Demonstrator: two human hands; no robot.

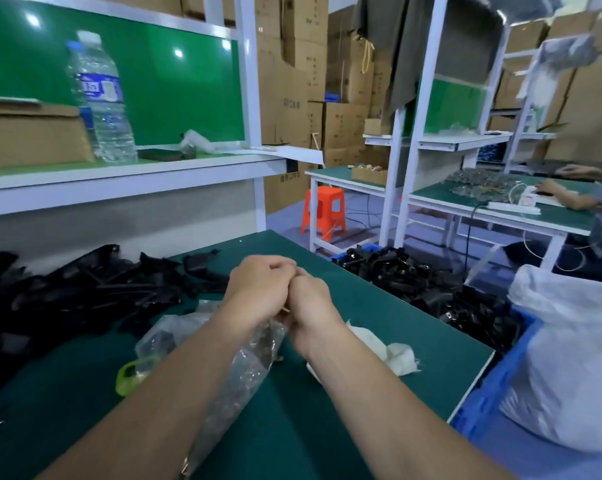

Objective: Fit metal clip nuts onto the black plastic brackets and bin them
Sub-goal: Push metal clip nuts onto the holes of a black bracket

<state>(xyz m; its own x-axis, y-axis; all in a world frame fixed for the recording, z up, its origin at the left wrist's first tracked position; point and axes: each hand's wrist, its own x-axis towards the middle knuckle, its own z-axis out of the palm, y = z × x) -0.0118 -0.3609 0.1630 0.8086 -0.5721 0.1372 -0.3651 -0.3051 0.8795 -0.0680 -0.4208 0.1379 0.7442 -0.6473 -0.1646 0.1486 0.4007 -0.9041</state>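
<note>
Only blurred, unreadable print on the water bottle (100, 98) and cardboard boxes (301, 109).

Green-topped bench (379, 327): heap of black plastic brackets (67, 292) at 9-10 o'clock, reaching twd the back edge. Clear plastic bag (244, 372) lies crumpled at centre, running down to 6. Yellow-green item (126, 377) at 8, against the bag, can't tell what. White rag (393, 355) at 3, nr the right edge

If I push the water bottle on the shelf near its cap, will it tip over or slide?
Probably tip: the water bottle stands tall and narrow on a small base. Its thin ribbed plastic would likely dent under a firm grip. Lying down, its round body could roll along the shelf.
</note>
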